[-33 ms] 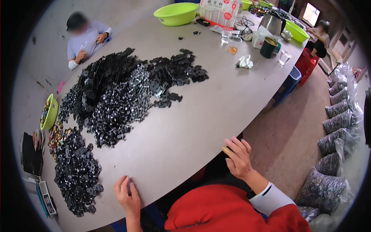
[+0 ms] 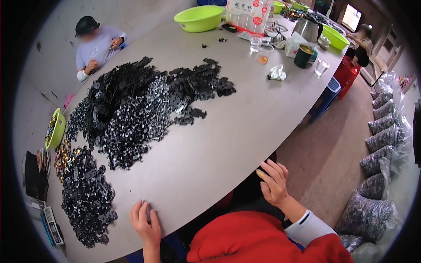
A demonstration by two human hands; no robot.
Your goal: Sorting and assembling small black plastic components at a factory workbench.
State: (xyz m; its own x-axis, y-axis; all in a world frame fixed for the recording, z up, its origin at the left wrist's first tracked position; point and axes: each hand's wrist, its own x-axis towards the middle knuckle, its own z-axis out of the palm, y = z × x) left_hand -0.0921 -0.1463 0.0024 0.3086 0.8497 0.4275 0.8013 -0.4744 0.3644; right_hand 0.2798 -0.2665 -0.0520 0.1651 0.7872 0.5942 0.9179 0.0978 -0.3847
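- While the left hand (image 2: pixel 146 222) lies flat, fingers spread, on the tabletop (image 2: pixel 228 127), black parts (image 2: pixel 87 199) sit just left of it.
- Right hand (image 2: pixel 274 183) hovers open, empty, past the edge.

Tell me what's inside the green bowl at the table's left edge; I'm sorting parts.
The green bowl holds small mixed-colour parts, gold and dark among them. Its near wall hides the bottom, so how deep they lie cannot be seen.
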